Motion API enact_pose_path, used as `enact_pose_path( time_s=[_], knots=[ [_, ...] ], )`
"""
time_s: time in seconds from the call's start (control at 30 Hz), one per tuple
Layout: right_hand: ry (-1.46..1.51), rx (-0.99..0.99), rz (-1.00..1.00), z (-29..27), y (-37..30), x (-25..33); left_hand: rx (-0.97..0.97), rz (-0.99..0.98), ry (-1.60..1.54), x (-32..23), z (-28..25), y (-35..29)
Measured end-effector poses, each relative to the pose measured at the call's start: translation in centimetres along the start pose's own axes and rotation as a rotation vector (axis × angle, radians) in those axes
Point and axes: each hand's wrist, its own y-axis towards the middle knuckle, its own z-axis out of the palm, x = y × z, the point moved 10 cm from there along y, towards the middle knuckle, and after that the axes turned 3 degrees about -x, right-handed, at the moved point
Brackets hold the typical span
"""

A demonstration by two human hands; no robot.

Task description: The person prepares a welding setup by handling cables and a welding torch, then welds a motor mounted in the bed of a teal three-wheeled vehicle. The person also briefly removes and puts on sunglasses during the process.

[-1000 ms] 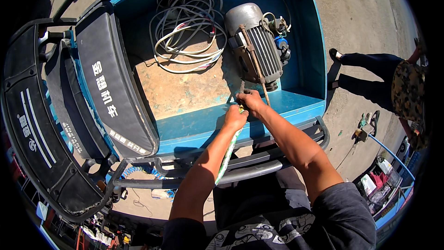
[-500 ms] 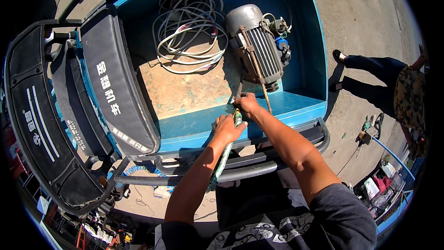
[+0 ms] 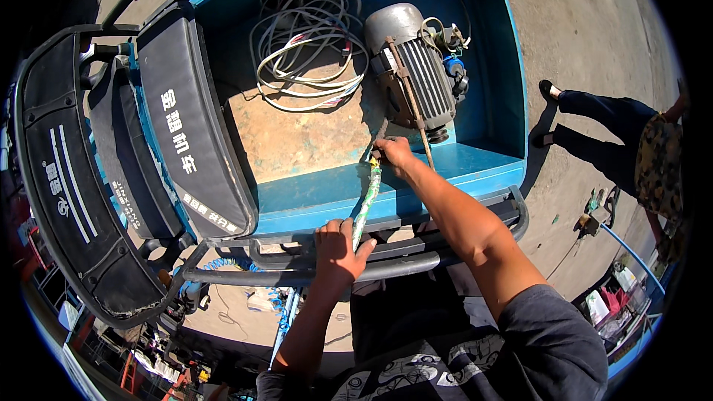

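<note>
A long green-and-white twisted strip (image 3: pixel 367 202) with a yellowish upper end runs over the blue side wall of a cargo bed. My right hand (image 3: pixel 397 154) is closed at its upper end, where the strip meets a dark rope-like piece (image 3: pixel 382 129) that leads up to an electric motor (image 3: pixel 416 67); the fingertips partly cover this join. Lower down, my left hand (image 3: pixel 339 254) is at the dark rail, the strip running between its fingers and thumb. Past that hand the strip is hidden. A rusty rod (image 3: pixel 411 96) lies across the motor's finned grey body.
A loose coil of pale cable (image 3: pixel 308 44) lies in the blue cargo bed (image 3: pixel 475 167), left of the motor. Dark tubular rails (image 3: pixel 401 267) run along its near side. The black seat (image 3: pixel 182 119) stands left. Another person (image 3: pixel 624 130) is on the ground at right.
My left hand has moved down and left along the strip to the rail, leaving more of the strip uncovered. My right hand stays at the join, slightly higher.
</note>
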Motion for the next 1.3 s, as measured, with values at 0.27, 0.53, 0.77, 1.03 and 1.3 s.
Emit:
enact_pose_path(
  time_s=[0.27,0.53,0.77,1.03,1.3],
  knots=[
    [-0.263,-0.236,0.008,-3.4,-2.8,1.6,-0.102,-0.031,-0.056,-0.7,-2.9,-2.8],
    [-0.573,0.107,-0.098,-4.0,-7.9,5.7,-0.249,-0.05,-0.229,-0.7,-7.8,-7.0],
    [-0.332,0.071,-0.416,-10.2,-21.4,14.5,-0.383,0.013,-0.297,-0.1,-12.0,-11.0],
    [0.138,-0.464,-0.674,-28.3,-36.4,8.4,-0.461,0.135,-0.216,1.6,-15.1,-15.5],
    [0.278,-0.777,-0.538,-36.5,-41.7,-9.9,-0.476,0.22,-0.203,1.7,-15.6,-17.3]
  ],
)
